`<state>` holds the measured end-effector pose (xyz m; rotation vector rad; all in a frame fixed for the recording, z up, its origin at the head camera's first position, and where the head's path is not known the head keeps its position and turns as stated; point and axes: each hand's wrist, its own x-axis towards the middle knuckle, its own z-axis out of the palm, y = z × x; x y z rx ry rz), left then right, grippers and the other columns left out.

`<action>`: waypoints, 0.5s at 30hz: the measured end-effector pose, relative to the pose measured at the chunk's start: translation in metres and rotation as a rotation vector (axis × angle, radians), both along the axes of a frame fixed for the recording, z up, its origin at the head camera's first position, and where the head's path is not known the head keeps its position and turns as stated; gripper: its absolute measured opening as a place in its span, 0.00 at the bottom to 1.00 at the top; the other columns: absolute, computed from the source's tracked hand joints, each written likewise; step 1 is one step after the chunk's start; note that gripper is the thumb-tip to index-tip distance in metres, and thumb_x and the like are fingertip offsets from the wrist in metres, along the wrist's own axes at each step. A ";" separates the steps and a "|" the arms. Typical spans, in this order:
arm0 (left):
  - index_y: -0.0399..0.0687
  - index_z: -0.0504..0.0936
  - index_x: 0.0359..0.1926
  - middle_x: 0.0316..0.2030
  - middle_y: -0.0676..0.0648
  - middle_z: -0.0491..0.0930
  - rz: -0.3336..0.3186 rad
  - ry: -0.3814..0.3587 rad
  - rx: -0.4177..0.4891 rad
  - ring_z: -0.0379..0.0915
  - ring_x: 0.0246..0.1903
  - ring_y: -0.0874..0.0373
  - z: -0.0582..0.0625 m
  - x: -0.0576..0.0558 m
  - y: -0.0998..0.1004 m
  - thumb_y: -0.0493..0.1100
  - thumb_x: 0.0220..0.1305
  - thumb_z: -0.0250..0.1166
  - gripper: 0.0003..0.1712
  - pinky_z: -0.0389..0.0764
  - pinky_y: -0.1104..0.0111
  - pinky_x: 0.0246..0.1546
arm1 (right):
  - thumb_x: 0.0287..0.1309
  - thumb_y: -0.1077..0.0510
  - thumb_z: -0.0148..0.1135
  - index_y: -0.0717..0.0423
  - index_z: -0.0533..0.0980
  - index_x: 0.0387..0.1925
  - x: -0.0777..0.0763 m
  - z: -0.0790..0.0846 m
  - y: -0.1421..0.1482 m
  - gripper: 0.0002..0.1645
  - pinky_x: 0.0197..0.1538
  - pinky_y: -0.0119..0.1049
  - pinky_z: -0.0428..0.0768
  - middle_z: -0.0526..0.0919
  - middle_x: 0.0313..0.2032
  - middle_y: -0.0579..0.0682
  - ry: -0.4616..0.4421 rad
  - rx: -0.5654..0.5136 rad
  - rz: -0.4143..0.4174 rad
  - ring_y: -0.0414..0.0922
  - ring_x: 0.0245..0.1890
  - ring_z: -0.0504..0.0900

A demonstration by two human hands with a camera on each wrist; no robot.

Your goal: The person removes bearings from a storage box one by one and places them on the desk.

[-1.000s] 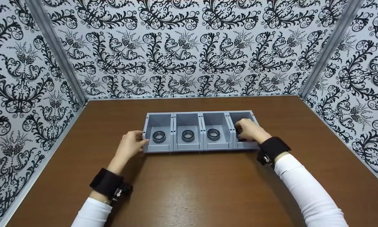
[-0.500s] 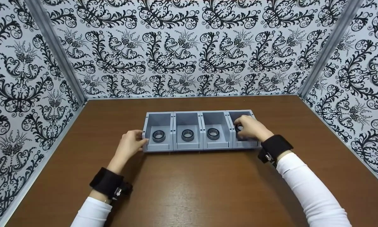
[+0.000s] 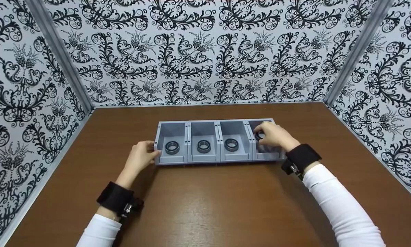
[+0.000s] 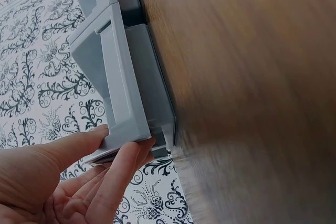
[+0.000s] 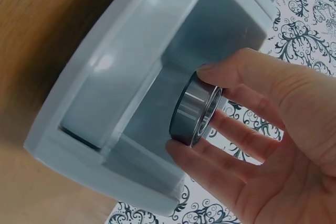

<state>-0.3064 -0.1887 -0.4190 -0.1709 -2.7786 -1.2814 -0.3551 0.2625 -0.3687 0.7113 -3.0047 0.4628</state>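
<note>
A row of joined grey bins (image 3: 203,159) stands on the table. My left hand (image 3: 142,157) grips the front corner of the leftmost bin (image 4: 123,77), thumb on top and fingers beneath in the left wrist view. In the rightmost bin (image 5: 131,61), my right hand (image 3: 276,136) pinches a ball bearing (image 5: 191,109) by its outer ring, between thumb and fingertips. One bearing lies flat in each of the other bins: the left bearing (image 3: 172,153), the second bearing (image 3: 203,152) and the third bearing (image 3: 231,150).
The brown table (image 3: 198,199) extends all round the bins. Patterned wall panels (image 3: 205,68) enclose its back and sides, with grey corner posts (image 3: 59,55). A black camera strap (image 3: 115,197) is worn on each wrist.
My right hand has risen slightly inside the rightmost bin with the bearing between its fingers. The left hand stays on the bin's corner.
</note>
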 end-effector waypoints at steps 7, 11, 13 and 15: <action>0.24 0.80 0.60 0.52 0.29 0.84 0.010 -0.007 0.002 0.84 0.51 0.39 0.000 0.000 0.002 0.33 0.71 0.67 0.20 0.90 0.61 0.39 | 0.48 0.67 0.67 0.66 0.84 0.54 0.000 0.004 0.000 0.27 0.60 0.65 0.77 0.85 0.55 0.65 -0.003 -0.013 -0.016 0.67 0.59 0.78; 0.24 0.79 0.60 0.53 0.28 0.84 0.009 -0.011 0.000 0.84 0.51 0.39 0.000 0.000 0.002 0.33 0.71 0.67 0.21 0.90 0.60 0.40 | 0.50 0.66 0.69 0.66 0.83 0.56 0.002 0.006 -0.001 0.28 0.63 0.66 0.75 0.83 0.58 0.66 -0.009 -0.012 -0.038 0.69 0.63 0.74; 0.24 0.78 0.61 0.54 0.28 0.83 0.008 -0.019 0.003 0.84 0.52 0.38 0.001 0.000 0.002 0.33 0.71 0.67 0.22 0.90 0.60 0.40 | 0.51 0.65 0.70 0.65 0.83 0.57 0.004 0.006 -0.002 0.28 0.63 0.66 0.75 0.82 0.59 0.66 -0.010 -0.007 -0.053 0.69 0.64 0.74; 0.23 0.77 0.62 0.55 0.27 0.82 0.004 -0.026 0.003 0.83 0.53 0.37 0.001 0.000 0.002 0.33 0.72 0.67 0.23 0.90 0.60 0.40 | 0.52 0.64 0.70 0.64 0.83 0.57 0.006 0.007 -0.002 0.28 0.62 0.67 0.75 0.81 0.60 0.66 -0.008 0.001 -0.060 0.68 0.64 0.74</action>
